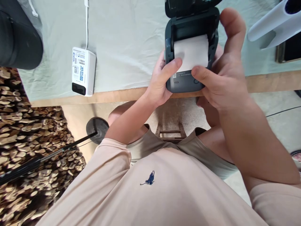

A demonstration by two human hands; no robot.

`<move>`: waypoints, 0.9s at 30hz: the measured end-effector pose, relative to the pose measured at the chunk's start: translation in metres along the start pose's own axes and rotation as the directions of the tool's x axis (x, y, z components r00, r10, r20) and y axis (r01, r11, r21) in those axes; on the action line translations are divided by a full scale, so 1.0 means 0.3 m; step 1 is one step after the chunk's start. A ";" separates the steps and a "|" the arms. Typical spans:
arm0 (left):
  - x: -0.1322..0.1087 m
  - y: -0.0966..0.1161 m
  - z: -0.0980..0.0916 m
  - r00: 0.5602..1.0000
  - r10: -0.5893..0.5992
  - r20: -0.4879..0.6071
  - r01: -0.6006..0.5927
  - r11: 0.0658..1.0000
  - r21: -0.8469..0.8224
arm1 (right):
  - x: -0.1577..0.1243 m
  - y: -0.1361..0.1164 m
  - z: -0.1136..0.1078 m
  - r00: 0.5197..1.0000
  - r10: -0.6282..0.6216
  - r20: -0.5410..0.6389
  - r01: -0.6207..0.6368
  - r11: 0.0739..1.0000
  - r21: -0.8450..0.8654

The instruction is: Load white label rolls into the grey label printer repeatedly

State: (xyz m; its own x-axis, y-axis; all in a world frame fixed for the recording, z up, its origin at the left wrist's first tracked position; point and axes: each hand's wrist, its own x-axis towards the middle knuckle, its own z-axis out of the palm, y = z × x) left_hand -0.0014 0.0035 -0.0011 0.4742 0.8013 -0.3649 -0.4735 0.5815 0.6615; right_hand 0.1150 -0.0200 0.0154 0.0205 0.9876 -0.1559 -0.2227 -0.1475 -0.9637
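A dark grey portable label printer (185, 82) is held up over the table's front edge, its lid (190, 7) swung open away from me. Inside its bay sits a white paper roll (194, 50). My left hand (162, 77) grips the printer's left side, with the thumb lying on the paper's lower left. Around the right side is my right hand (223, 69); its thumb rests at the paper's lower edge and its index finger is raised beside the open bay. The other fingers of both hands are mostly hidden behind the printer.
A white power bank (82, 71) with a cable (87, 25) lies on the cloth-covered table (122, 47). A black rounded object (20, 37) stands at the left, a white device (270, 25) and a dark phone-like item (290, 48) at the right. A stand (94, 133) is on the floor.
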 end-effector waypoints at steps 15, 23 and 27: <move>-0.002 0.003 0.026 0.995 0.101 0.024 -0.103 0.988 0.112 | 0.019 0.034 -0.030 0.985 -0.108 0.136 0.102 0.993 0.053; 0.000 0.008 0.024 0.990 0.122 0.064 -0.130 0.982 0.138 | 0.013 0.039 -0.035 0.974 -0.140 0.176 0.139 0.990 0.015; 0.000 0.006 0.016 0.995 0.084 0.058 -0.090 0.989 0.119 | 0.013 0.036 -0.038 0.966 -0.147 0.212 0.151 0.988 -0.003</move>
State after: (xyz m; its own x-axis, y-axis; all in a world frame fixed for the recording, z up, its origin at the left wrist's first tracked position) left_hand 0.0013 0.0038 0.0031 0.4748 0.8376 -0.2700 -0.4223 0.4860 0.7652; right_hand 0.1237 -0.0183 0.0019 -0.1537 0.9874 0.0372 -0.2140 0.0035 -0.9768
